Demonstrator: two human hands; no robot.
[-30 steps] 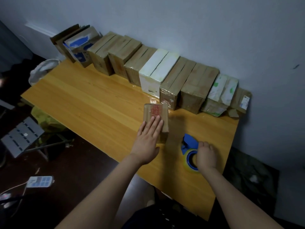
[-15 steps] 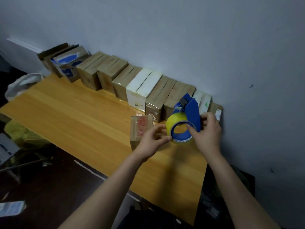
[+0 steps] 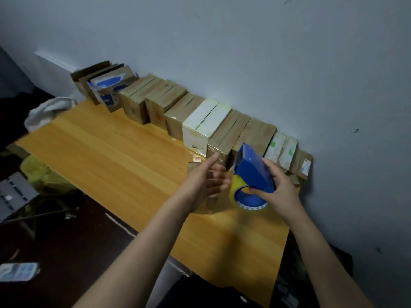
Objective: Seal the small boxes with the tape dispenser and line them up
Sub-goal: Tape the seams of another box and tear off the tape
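Wooden counter (image 3: 111, 165) against grey wall (image 3: 266, 63), taped boxes (image 3: 200, 123) lined along it. Right grip (image 3: 278, 187) wrapped round blue tape dispenser (image 3: 253, 172). Left grip (image 3: 206, 181) loose, fingers spread, mostly hiding small box (image 3: 211, 204) just before the row.

The blurred left hand (image 3: 205, 181) hides most of the small box (image 3: 193, 167).

Wooden table (image 3: 111, 165), grey-blue wall (image 3: 266, 63) behind it, white bag (image 3: 47, 112) at its far-left corner, yellow-green bag (image 3: 42, 174) under its left edge, power strip (image 3: 19, 271) on the floor to its left.
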